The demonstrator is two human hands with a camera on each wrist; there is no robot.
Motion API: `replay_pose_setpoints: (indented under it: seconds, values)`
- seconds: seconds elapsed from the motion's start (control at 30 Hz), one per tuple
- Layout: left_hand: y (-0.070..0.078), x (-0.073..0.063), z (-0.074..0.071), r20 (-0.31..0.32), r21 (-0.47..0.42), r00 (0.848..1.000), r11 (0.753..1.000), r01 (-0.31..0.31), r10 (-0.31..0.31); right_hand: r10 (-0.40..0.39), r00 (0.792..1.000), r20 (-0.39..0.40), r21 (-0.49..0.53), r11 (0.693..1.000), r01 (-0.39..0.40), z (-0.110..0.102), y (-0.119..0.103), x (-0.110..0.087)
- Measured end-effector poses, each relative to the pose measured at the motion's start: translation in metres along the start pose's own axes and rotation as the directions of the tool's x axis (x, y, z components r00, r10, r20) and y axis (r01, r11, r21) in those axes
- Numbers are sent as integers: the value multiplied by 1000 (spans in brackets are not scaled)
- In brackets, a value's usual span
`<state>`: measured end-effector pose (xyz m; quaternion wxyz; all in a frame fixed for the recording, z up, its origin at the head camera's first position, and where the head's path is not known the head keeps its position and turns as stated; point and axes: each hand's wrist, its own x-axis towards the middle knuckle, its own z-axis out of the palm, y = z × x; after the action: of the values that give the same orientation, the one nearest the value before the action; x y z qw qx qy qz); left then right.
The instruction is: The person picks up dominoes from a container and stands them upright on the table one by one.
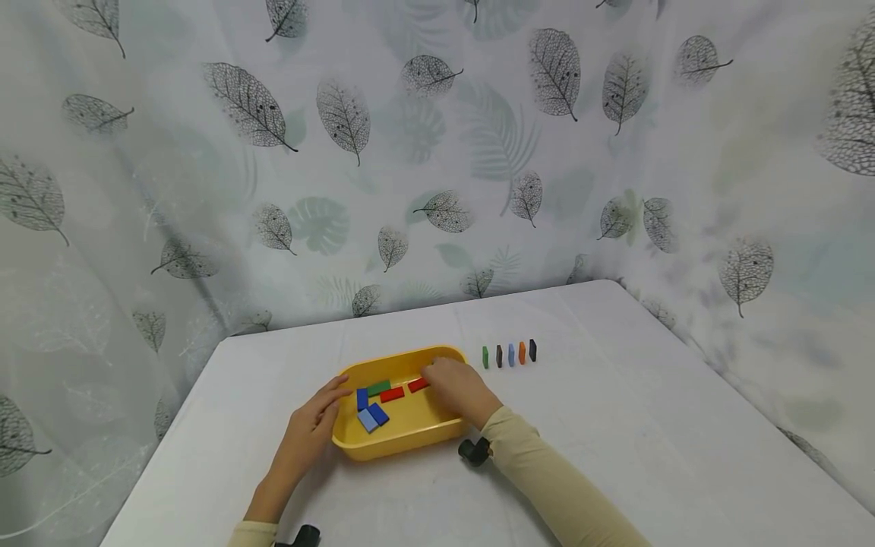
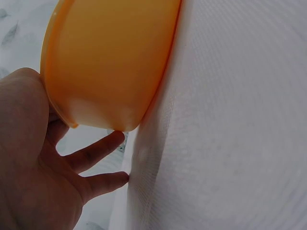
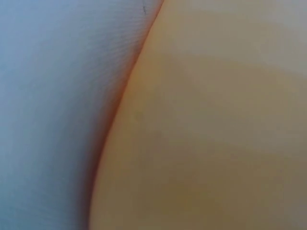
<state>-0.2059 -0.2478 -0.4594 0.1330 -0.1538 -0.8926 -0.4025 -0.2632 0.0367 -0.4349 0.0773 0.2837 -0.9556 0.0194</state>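
Observation:
A yellow tray (image 1: 403, 443) holds flat domino-like blocks: a green block (image 1: 378, 388), a red block (image 1: 392, 394), another red block (image 1: 418, 384) and several blue ones. My left hand (image 1: 311, 429) is at the tray's left end, fingers extended over and along the rim. In the left wrist view, two spread fingers (image 2: 98, 151) lie by the outside of the yellow wall. My right hand (image 1: 459, 386) reaches down inside the tray's right part, beside the second red block. Its fingertips are mostly hidden, and I cannot tell whether they grip a block.
Right of the tray, a row of upright blocks stands on the white table (image 1: 615, 425): green (image 1: 485, 357), dark brown (image 1: 499, 355), light blue (image 1: 510, 355), orange (image 1: 522, 352) and black (image 1: 532, 350). Leaf-patterned cloth (image 1: 437, 167) hangs behind the table.

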Motion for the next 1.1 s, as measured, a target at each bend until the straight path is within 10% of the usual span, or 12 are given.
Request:
replay_pose_setpoints:
  seconds: [0.5,0.73,1.1]
  values:
    - [-2,1,-1,-1,-4,1000,1000,-23,23,46,999,28,153,987,-50,-3,1,5]
    - [-4,0,-2,-4,-1,1000,1000,-25,25,63,996,64,358,930,-82,-4,7,8]
    - [-2,1,-3,3,-22,1000,1000,-22,22,71,993,-99,583,813,0,-31,9,-3]
